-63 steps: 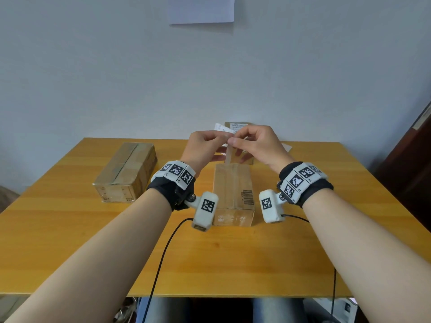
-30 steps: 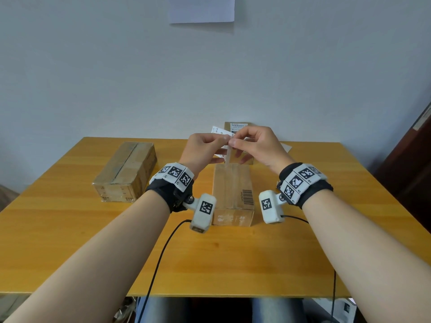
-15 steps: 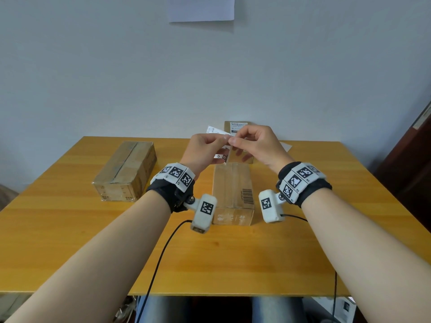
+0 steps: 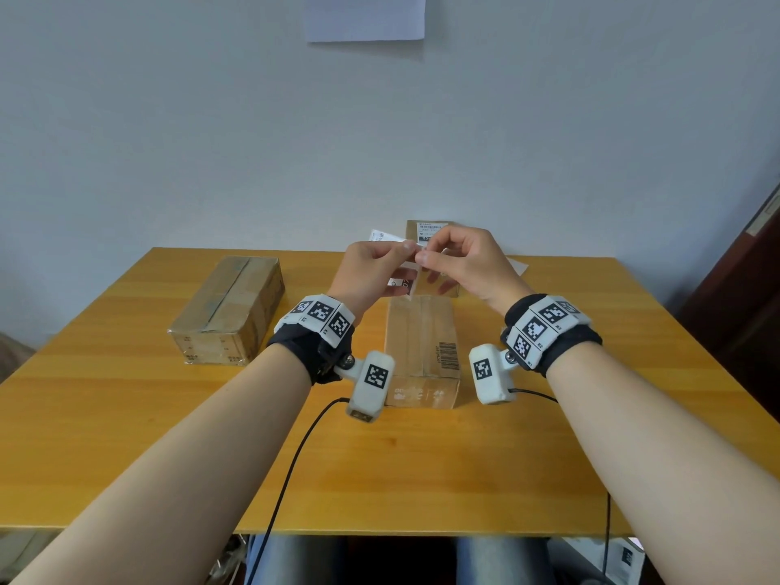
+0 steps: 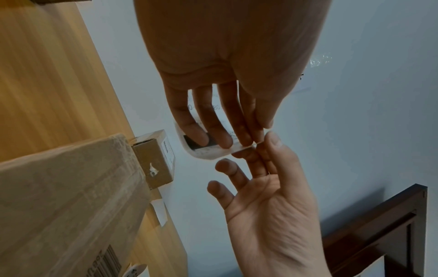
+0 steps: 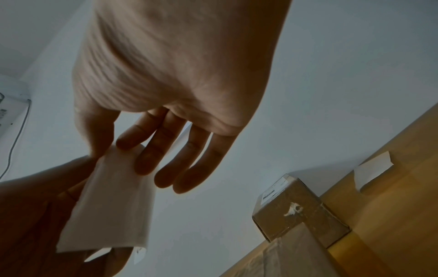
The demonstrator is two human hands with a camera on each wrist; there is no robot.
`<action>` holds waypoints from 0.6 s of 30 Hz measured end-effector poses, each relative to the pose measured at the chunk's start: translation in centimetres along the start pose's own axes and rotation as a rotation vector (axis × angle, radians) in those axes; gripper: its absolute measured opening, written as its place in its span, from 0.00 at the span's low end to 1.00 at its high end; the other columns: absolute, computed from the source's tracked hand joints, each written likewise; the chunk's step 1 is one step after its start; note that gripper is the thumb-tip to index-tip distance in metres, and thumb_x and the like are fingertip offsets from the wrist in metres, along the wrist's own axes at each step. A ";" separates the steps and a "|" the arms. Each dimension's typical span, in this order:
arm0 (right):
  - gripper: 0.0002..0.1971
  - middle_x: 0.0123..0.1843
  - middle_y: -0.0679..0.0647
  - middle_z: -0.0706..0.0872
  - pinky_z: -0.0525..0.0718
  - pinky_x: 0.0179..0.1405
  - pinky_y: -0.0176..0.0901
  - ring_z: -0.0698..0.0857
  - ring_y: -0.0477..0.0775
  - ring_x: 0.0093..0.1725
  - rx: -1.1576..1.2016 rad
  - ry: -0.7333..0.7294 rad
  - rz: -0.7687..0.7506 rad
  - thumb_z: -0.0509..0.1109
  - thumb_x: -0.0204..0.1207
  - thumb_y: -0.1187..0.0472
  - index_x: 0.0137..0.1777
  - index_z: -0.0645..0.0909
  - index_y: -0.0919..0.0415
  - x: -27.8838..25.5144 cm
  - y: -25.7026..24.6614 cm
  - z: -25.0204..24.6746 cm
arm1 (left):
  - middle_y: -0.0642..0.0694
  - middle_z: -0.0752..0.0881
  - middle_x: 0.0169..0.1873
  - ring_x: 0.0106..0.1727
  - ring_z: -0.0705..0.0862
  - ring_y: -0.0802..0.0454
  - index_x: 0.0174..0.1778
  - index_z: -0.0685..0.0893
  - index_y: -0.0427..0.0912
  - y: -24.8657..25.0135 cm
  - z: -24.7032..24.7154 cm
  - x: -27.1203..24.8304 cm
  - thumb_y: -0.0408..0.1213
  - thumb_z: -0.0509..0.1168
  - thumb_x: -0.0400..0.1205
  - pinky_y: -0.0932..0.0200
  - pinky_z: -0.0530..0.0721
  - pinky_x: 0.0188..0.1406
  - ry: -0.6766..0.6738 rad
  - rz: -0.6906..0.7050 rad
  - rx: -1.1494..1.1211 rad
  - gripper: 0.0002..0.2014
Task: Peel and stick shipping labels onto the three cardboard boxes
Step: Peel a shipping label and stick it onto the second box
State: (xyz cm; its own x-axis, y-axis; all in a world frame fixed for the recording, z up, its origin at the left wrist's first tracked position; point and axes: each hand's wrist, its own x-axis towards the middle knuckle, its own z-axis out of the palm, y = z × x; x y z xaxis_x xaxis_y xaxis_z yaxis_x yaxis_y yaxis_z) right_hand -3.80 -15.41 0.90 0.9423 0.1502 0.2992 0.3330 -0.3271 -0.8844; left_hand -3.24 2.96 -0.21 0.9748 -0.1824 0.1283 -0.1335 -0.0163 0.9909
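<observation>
Both hands are raised above the far end of the middle cardboard box (image 4: 422, 344) and share one white shipping label (image 4: 404, 281). My left hand (image 4: 406, 247) pinches its upper edge, with the other fingers spread behind the sheet (image 5: 206, 149). My right hand (image 4: 422, 258) pinches the same corner between thumb and forefinger, the remaining fingers loose; its wrist view shows the blank white side (image 6: 111, 196). A second, unlabelled box (image 4: 230, 310) lies at the left. A small box (image 4: 426, 232) with a label on top stands at the far edge.
The yellow wooden table (image 4: 380, 458) ends at a grey wall. A loose white paper (image 4: 518, 263) lies at the back right, seen curled in the right wrist view (image 6: 372, 172). A dark wooden cabinet (image 4: 743, 297) stands right of the table. Wrist cables hang over the front edge.
Both hands have stayed pinched together above the middle box. The label's free end behind the left hand has shifted slightly leftward, and the strip hanging below the fingers looks shorter.
</observation>
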 end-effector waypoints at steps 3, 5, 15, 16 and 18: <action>0.05 0.42 0.57 0.91 0.92 0.37 0.56 0.92 0.58 0.39 0.002 -0.006 -0.003 0.80 0.80 0.62 0.43 0.87 0.57 -0.1 0.0 0.0 | 0.42 0.94 0.47 0.48 0.93 0.45 0.54 0.93 0.38 -0.1 0.0 0.0 0.43 0.67 0.88 0.45 0.93 0.53 -0.004 0.003 0.001 0.13; 0.05 0.42 0.57 0.91 0.92 0.36 0.54 0.92 0.58 0.39 0.002 -0.006 -0.003 0.79 0.81 0.63 0.44 0.87 0.57 -0.2 0.0 0.0 | 0.41 0.94 0.48 0.52 0.93 0.41 0.55 0.93 0.38 -0.1 0.0 0.0 0.43 0.67 0.88 0.43 0.92 0.54 -0.008 0.001 0.001 0.14; 0.07 0.42 0.60 0.91 0.92 0.39 0.57 0.93 0.60 0.40 -0.010 0.004 0.008 0.80 0.80 0.60 0.44 0.85 0.60 -0.2 0.2 -0.1 | 0.40 0.94 0.48 0.47 0.93 0.50 0.55 0.93 0.37 -0.2 0.3 0.1 0.45 0.69 0.87 0.54 0.91 0.44 -0.001 -0.002 -0.005 0.14; 0.07 0.42 0.60 0.91 0.92 0.39 0.58 0.92 0.59 0.40 -0.002 -0.003 0.010 0.80 0.80 0.60 0.45 0.85 0.61 -0.2 0.2 -0.1 | 0.40 0.94 0.48 0.47 0.92 0.51 0.56 0.93 0.37 -0.2 0.3 0.1 0.45 0.69 0.87 0.54 0.90 0.44 0.002 0.000 -0.001 0.14; 0.06 0.41 0.60 0.90 0.92 0.38 0.57 0.92 0.59 0.40 0.012 -0.015 0.012 0.79 0.81 0.61 0.46 0.85 0.62 -0.2 0.2 -0.2 | 0.41 0.94 0.48 0.47 0.92 0.52 0.56 0.93 0.38 -0.2 0.2 0.2 0.45 0.69 0.87 0.55 0.90 0.44 0.004 0.004 0.003 0.14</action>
State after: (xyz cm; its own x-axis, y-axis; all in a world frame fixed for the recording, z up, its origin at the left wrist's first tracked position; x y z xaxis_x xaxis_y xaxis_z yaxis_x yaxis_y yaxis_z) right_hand -3.90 -15.71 0.73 0.9457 0.1599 0.2829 0.3207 -0.3175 -0.8924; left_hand -3.09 2.73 -0.42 0.9750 -0.1783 0.1323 -0.1377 -0.0183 0.9903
